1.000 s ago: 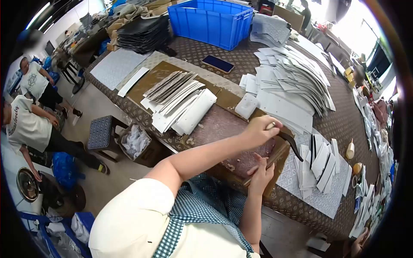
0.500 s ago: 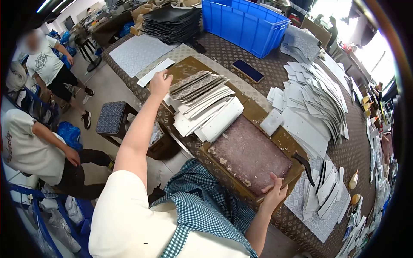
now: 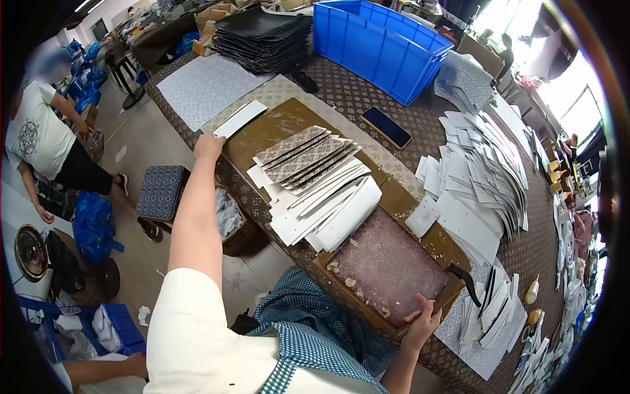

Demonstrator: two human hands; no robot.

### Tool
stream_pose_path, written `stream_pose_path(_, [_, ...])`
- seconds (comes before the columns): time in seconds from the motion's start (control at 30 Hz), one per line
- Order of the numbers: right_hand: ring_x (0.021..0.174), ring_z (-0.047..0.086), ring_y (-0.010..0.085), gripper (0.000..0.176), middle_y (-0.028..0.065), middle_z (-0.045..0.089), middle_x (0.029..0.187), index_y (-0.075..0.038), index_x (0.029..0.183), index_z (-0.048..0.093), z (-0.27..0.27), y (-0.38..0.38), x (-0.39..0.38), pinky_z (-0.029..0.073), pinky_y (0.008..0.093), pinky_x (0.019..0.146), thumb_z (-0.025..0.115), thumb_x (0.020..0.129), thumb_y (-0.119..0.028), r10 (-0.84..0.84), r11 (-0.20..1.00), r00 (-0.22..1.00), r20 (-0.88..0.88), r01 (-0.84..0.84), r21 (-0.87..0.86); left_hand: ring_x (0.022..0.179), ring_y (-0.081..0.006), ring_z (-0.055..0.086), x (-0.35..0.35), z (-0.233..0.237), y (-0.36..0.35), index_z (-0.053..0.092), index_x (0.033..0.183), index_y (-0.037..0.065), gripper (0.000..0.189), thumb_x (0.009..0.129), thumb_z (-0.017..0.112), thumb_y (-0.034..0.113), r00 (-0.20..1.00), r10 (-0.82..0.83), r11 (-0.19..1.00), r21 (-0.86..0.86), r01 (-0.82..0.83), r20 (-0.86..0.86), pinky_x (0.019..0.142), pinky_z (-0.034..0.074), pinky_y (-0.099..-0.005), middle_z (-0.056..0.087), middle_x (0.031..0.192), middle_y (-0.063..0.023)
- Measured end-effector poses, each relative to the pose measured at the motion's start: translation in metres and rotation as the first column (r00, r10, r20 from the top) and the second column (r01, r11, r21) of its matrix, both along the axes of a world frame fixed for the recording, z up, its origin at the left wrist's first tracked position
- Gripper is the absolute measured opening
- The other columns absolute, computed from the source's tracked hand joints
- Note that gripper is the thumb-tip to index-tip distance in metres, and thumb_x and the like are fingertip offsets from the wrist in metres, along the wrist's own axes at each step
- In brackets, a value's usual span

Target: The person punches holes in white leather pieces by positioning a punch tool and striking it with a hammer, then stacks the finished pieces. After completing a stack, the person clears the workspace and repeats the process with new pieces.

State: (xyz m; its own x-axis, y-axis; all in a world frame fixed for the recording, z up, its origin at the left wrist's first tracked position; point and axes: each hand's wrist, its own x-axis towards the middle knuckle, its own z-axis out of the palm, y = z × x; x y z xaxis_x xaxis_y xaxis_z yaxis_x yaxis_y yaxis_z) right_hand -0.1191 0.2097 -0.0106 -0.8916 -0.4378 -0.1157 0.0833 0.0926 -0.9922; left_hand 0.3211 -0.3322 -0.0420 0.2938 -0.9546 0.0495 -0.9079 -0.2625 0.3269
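My left hand [image 3: 209, 147] is at the near left end of a narrow white strip [image 3: 241, 119], its fingers closed on that end. The strip lies at the left end of a long brown board [image 3: 282, 121]. My right hand [image 3: 423, 320] rests at the near right corner of a reddish-purple slab [image 3: 390, 266], fingers apart over its edge. Between my hands, a fanned stack of white pieces [image 3: 348, 213] leans on the board, with patterned brown pieces [image 3: 305, 154] at its far side. A black curved handle [image 3: 467, 282] sticks out beside the slab's right end.
A blue crate [image 3: 380, 49], a stack of black sheets [image 3: 262, 39] and a phone [image 3: 386, 127] are on the table's far side. Fanned white pieces [image 3: 485, 171] spread to the right. A stool [image 3: 161, 192] and a person [image 3: 46, 131] are at left.
My left hand has moved left, from beside the stack to the strip's near end. My right hand stays at the slab's corner. The view has shifted, and the people at left have moved.
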Motion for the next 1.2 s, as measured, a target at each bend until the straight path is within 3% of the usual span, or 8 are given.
stream_pose_path(0.3, [0.043,0.049,0.0088,0.02,0.018,0.07,0.097,-0.001,0.098,0.051,0.0,-0.004,-0.003,0.043,0.0226,0.038,0.051,0.104,-0.02,-0.019,0.998,1.0,0.006,0.018,0.06,0.095,-0.0332,0.071,0.023,0.023,-0.017,0.068,0.115,-0.002,0.075,0.06,0.084,0.046,0.981,0.035,0.991,0.137,-0.009,-0.189,0.09,0.055,-0.0419,0.07,0.109,-0.023])
stream_pose_path(0.47, [0.044,0.049,0.009,0.02,0.0183,0.07,0.096,-0.001,0.101,0.052,-0.007,0.001,-0.006,0.042,0.0233,0.038,0.052,0.104,-0.021,0.0,0.999,1.0,0.029,-0.001,0.047,0.087,-0.031,0.069,0.025,0.019,-0.003,0.069,0.101,-0.002,0.048,0.074,0.078,0.036,0.947,-0.14,0.95,-0.308,0.046,-0.29,0.08,0.052,-0.0407,0.072,0.096,-0.0177])
stream_pose_path(0.6, [0.044,0.05,0.0101,0.018,0.0175,0.071,0.096,-0.001,0.103,0.053,0.001,-0.002,-0.003,0.043,0.0236,0.04,0.053,0.103,-0.019,0.012,1.0,0.999,0.031,-0.013,0.019,0.073,-0.0102,0.058,-0.006,0.031,0.017,0.066,0.095,0.001,0.024,0.084,0.075,0.021,0.595,-0.388,0.866,-0.5,-0.026,-0.703,0.066,0.048,-0.0276,0.064,0.079,-0.0012])
stream_pose_path(0.63, [0.045,0.051,0.0103,0.017,0.0176,0.071,0.096,-0.002,0.103,0.053,0.003,-0.003,-0.002,0.043,0.0233,0.041,0.053,0.103,-0.018,0.005,1.0,0.999,0.044,-0.006,0.006,0.069,-0.0049,0.054,-0.027,0.063,0.047,0.066,0.098,0.005,0.022,0.086,0.077,0.02,0.534,-0.314,0.931,-0.364,0.013,-0.785,0.056,0.043,-0.0224,0.058,0.078,0.0044])
stream_pose_path(0.77, [0.046,0.052,0.0104,0.016,0.018,0.07,0.096,-0.002,0.103,0.053,-0.005,0.001,-0.005,0.044,0.0229,0.04,0.053,0.103,-0.018,0.026,1.0,0.999,0.03,-0.025,-0.019,0.066,-0.0023,0.05,-0.083,0.087,0.107,0.065,0.102,0.008,0.02,0.088,0.077,0.017,0.309,-0.428,0.904,-0.403,0.144,-0.849,0.05,0.04,-0.0221,0.057,0.082,0.0069])
stream_pose_path(1.07, [0.045,0.052,0.0108,0.018,0.0191,0.071,0.095,-0.002,0.105,0.052,0.002,-0.001,0.0,0.043,0.0232,0.041,0.054,0.103,-0.019,-0.005,0.999,0.997,0.075,0.007,-0.032,0.07,-0.0057,0.049,-0.129,0.075,0.175,0.063,0.101,0.0,0.025,0.086,0.076,0.015,0.599,-0.584,0.81,-0.351,0.47,-0.548,0.062,0.042,-0.0228,0.058,0.079,0.0029])
stream_pose_path(1.13, [0.045,0.052,0.0113,0.019,0.0183,0.071,0.094,-0.001,0.106,0.052,0.003,0.0,0.001,0.043,0.0243,0.042,0.054,0.102,-0.019,-0.002,0.999,0.996,0.084,0.005,-0.04,0.068,-0.0063,0.049,-0.137,0.08,0.178,0.063,0.099,0.001,0.018,0.087,0.073,0.01,0.49,-0.735,0.671,-0.603,0.43,-0.468,0.061,0.041,-0.0232,0.059,0.079,0.0026])
stream_pose_path(1.2, [0.045,0.052,0.0114,0.02,0.0179,0.071,0.094,0.0,0.107,0.052,0.011,-0.001,0.003,0.043,0.0252,0.042,0.054,0.102,-0.019,0.01,0.999,0.996,0.094,-0.005,-0.053,0.063,-0.0028,0.045,-0.14,0.101,0.192,0.062,0.098,0.004,0.015,0.09,0.072,0.01,0.515,-0.624,0.781,-0.481,0.397,-0.588,0.055,0.038,-0.0203,0.057,0.081,0.0038])
